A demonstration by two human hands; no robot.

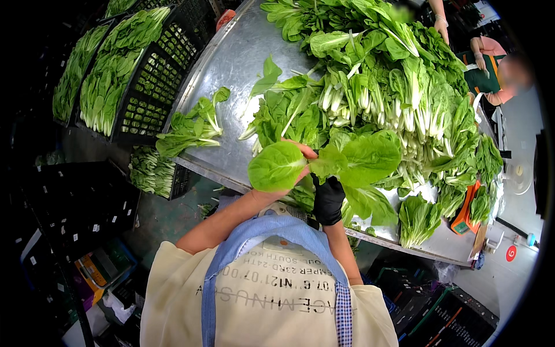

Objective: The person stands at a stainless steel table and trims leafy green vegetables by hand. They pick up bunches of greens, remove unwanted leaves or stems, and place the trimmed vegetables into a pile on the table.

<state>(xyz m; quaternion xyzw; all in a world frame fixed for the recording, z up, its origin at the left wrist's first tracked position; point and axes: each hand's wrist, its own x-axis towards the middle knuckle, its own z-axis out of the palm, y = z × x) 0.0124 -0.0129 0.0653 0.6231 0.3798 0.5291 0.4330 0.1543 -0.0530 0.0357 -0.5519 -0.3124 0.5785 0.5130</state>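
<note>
Both my hands are close together over the near edge of a metal table (212, 52). My left hand (299, 167), bare, is partly behind a broad green leaf (277, 167) and touches the leafy greens there. In a black glove, my right hand (329, 201) is closed around the lower part of a leafy green plant (370, 158), whose large leaves spread to the right. Loose leafy greens (290, 112) lie just beyond my hands. A large heap of greens with white stems (390, 86) covers the table's far and right parts. A small bunch (195, 126) rests at the left edge.
Black plastic crates (145, 95) packed with greens stand left of the table, another lower down (151, 173). An orange scale (466, 212) sits at the right among greens. Another person's hand (441, 28) reaches in at the top; a further person (492, 65) is beyond the table.
</note>
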